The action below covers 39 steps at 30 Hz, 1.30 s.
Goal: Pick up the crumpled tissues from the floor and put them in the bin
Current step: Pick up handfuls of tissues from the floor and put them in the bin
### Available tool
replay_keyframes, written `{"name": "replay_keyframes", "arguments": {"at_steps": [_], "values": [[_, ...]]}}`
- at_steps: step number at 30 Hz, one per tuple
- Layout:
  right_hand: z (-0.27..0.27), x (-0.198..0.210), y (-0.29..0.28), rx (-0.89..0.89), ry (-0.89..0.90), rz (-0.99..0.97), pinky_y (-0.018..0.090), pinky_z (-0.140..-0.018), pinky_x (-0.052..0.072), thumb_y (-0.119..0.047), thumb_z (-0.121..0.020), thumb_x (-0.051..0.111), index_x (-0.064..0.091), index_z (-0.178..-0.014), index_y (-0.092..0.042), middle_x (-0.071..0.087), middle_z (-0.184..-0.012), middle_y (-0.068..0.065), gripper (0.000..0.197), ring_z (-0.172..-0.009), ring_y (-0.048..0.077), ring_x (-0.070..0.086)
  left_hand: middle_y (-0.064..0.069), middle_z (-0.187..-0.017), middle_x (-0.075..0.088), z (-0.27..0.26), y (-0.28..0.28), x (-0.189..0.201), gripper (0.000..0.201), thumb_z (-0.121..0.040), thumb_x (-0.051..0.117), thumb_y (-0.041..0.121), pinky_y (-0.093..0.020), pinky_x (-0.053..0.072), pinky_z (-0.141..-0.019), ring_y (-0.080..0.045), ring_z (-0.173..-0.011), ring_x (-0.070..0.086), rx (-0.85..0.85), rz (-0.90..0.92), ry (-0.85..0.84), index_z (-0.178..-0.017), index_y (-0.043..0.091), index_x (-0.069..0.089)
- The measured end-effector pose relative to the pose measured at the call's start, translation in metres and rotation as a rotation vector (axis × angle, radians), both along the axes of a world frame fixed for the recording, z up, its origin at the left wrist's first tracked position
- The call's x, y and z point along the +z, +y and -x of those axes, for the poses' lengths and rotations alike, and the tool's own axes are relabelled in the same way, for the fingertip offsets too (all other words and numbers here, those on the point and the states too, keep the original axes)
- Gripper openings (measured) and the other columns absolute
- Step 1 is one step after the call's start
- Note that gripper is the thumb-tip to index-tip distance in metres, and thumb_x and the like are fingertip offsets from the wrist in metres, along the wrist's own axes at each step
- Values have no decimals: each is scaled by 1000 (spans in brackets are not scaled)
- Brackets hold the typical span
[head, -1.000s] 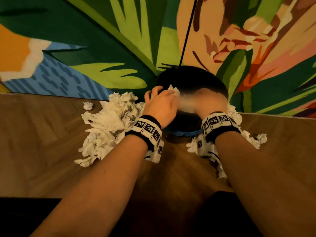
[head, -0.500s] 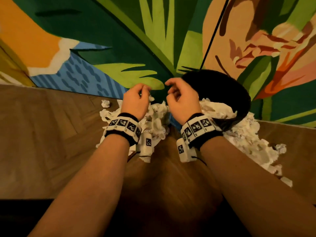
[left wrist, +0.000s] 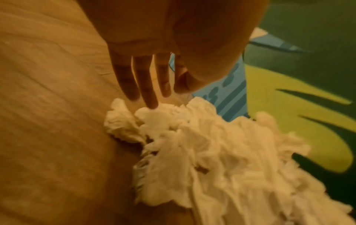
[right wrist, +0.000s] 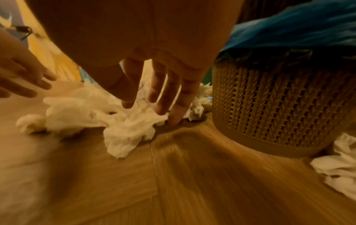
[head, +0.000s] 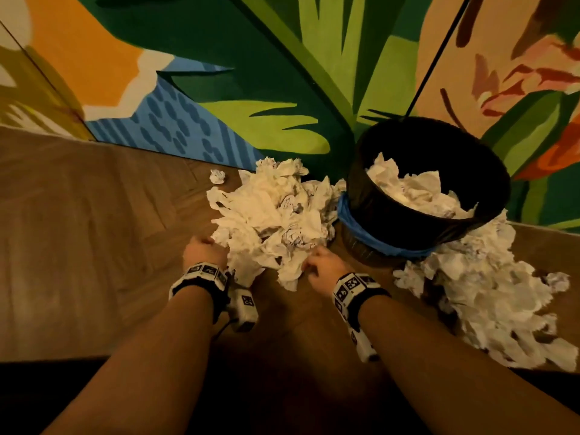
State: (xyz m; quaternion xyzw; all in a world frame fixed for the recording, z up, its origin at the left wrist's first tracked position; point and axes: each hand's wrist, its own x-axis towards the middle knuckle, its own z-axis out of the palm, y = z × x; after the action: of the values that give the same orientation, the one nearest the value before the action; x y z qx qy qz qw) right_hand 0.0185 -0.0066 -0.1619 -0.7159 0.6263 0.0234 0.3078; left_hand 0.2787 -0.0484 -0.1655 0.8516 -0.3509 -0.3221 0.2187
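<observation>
I bracket the near edge of the left tissue heap (head: 276, 215) with left hand (head: 204, 251) and right hand (head: 324, 265), fingers extended and clasping nothing (placed to scoop inward, I judge); two floor heaps, the second (head: 489, 296) right of the one bin (head: 392, 224), partly filled; one stray ball (head: 217, 176) far left.

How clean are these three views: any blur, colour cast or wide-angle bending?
Head view: dim and warm, sharp on the tissue pile and bin, wall lines bowed. Left wrist view: yellow cast, left hand and tissues soft. Right wrist view: floor streaked with motion blur.
</observation>
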Motion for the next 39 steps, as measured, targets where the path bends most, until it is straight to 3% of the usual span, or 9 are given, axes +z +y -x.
{"name": "replay_keyframes", "arguments": {"at_steps": [4, 9, 13, 19, 22, 25, 29, 34, 39], "values": [[-9, -18, 13, 73, 44, -44, 33, -102, 42, -19, -93, 53, 71, -108, -27, 33, -146, -7, 24, -126, 22, 41, -17, -140, 49, -1, 17, -26, 49, -91, 59, 17, -39, 44, -101, -36, -126, 49, -252, -213, -3, -138, 16, 47], [-12, -36, 17, 105, 48, -143, 37, -110, 37, -19, -92, 53, 64, -123, -39, 5, -160, -18, 38, -141, 27, 25, -14, -142, 47, 4, 33, -47, 44, -93, 55, 19, -38, 32, -113, -33, -133, 41, -403, -317, -109, -137, 14, 49], [-10, -45, 13, 131, 91, -209, 41, -113, 29, -24, -94, 51, 56, -131, -43, -5, -160, -23, 43, -147, 34, 13, -11, -122, 64, 4, 42, -58, 30, -88, 60, 10, -42, 51, -96, -31, -111, 60, -286, -310, -19, -117, 14, 65], [-16, -45, 7, 209, 177, -182, 41, -112, 34, -21, -97, 44, 47, -142, -32, 11, -160, -17, 46, -143, 32, 22, -10, -107, 61, 18, 51, -61, 26, -86, 63, 26, -35, 50, -77, -27, -88, 58, -92, -256, 80, -107, 21, 48], [-19, -42, 7, 169, 126, -71, 35, -108, 38, -20, -98, 46, 55, -136, -21, 43, -145, -6, 39, -129, 25, 42, -7, -99, 62, 23, 45, -58, 20, -87, 58, 34, -32, 43, -67, -23, -77, 53, -48, -165, 46, -98, 20, 48], [-18, -39, 10, -57, -8, -41, 33, -90, 54, -21, -92, 63, 73, -106, -21, 67, -112, -1, 17, -99, 16, 62, -1, -96, 64, 29, 42, -57, 33, -83, 64, 48, -27, 43, -60, -17, -73, 59, -99, -116, 74, -100, 26, 47], [-10, -41, 20, -288, -252, -20, 26, -77, 56, -13, -86, 71, 68, -92, -27, 61, -87, -10, 16, -82, 9, 62, 8, -85, 64, 38, 44, -59, 35, -76, 70, 56, -31, 58, -63, -11, -61, 70, -119, -35, 132, -96, 33, 52], [7, -39, 18, -398, -318, 172, 27, -82, 47, -20, -97, 55, 69, -110, -20, 53, -102, -7, 20, -92, 10, 53, 1, -85, 67, 41, 40, -59, 18, -85, 66, 46, -30, 54, -67, -20, -76, 65, -176, -84, -29, -80, 30, 60], [26, -35, 19, -671, -390, 200, 28, -61, 40, -41, -98, 50, 57, -71, -14, 53, -71, -1, 38, -69, 16, 52, -1, -70, 53, 49, 43, -49, 20, -89, 55, 29, -27, 35, -51, -20, -64, 51, -57, 77, 43, -73, 19, 47]]}}
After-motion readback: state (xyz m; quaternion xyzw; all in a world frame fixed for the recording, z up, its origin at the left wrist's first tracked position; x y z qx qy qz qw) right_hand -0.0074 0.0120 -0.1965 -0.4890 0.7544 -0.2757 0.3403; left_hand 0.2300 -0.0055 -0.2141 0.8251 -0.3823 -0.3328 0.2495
